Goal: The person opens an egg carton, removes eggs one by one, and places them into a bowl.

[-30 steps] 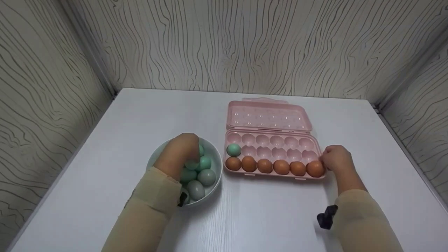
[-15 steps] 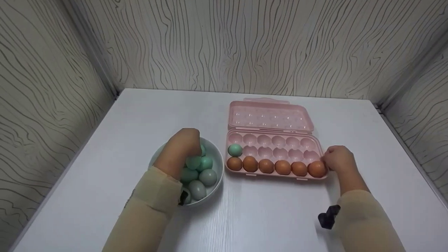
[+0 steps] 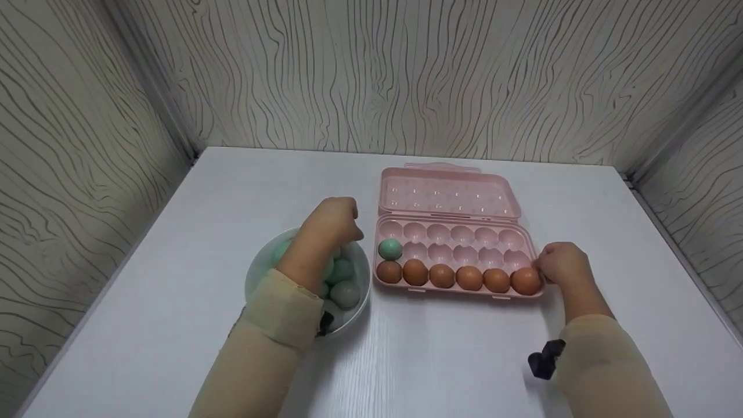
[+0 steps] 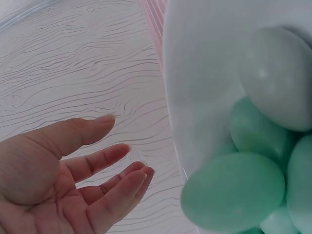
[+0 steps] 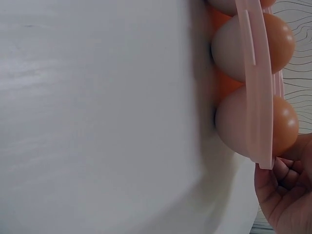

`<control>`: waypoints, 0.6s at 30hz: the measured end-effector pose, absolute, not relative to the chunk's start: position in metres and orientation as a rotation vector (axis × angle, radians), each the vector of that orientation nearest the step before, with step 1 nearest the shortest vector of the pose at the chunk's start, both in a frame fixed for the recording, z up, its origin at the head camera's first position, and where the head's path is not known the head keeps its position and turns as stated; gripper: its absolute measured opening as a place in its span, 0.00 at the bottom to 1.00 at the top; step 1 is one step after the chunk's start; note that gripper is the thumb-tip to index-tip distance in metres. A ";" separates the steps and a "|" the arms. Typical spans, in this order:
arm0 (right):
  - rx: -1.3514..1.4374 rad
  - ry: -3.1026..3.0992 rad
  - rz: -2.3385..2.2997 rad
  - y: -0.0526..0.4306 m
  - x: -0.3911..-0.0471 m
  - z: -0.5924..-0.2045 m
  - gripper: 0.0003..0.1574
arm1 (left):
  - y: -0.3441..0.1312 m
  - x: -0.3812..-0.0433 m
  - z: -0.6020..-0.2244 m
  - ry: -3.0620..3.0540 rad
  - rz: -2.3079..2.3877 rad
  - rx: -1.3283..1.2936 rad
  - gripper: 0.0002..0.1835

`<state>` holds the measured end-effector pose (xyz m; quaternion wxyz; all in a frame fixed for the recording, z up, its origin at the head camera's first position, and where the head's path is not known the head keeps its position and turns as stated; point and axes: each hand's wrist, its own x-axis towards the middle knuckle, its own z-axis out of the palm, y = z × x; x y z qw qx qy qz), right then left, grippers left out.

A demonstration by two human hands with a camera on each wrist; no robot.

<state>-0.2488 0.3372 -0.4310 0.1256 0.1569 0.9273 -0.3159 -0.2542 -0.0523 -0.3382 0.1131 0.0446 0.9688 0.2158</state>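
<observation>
My left hand point(image 3: 334, 223) is over the far right rim of a white bowl point(image 4: 195, 97) of green and greyish eggs. In the left wrist view its fingers point(image 4: 112, 200) are loosely bent, with nothing between them and the thumb. The nearest green egg point(image 4: 234, 192) lies apart from them. My right hand point(image 3: 563, 262) pinches the right end of an open pink plastic egg box point(image 3: 447, 191) between thumb and fingers point(image 5: 265, 187). Brown eggs point(image 3: 469, 278) fill the box's front row. One green egg point(image 3: 390, 249) sits at the left of the middle row.
Both stand on a white table point(image 3: 453, 354), the bowl just left of the egg box. Patterned panels point(image 3: 371, 75) enclose the back and sides. A black wrist device point(image 3: 545, 360) juts from the right sleeve.
My left hand has risen out of the bowl and moved right and away from me, toward the egg box. My right hand keeps its grip at the box's end.
</observation>
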 end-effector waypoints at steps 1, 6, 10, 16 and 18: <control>0.446 2.715 -0.908 0.337 -0.249 -0.431 0.09 | -0.050 -0.255 -0.338 2.838 0.643 0.128 0.19; 0.433 2.745 -0.888 0.337 -0.249 -0.432 0.09 | -0.035 -0.256 -0.333 2.821 0.694 0.122 0.20; 0.443 2.735 -0.898 0.337 -0.249 -0.432 0.09 | -0.021 -0.255 -0.331 2.801 0.763 0.136 0.20; 0.438 2.725 -0.889 0.338 -0.250 -0.433 0.09 | -0.002 -0.257 -0.335 2.796 0.756 0.161 0.17; 0.434 2.723 -0.882 0.338 -0.250 -0.433 0.09 | 0.003 -0.259 -0.338 2.795 0.735 0.163 0.17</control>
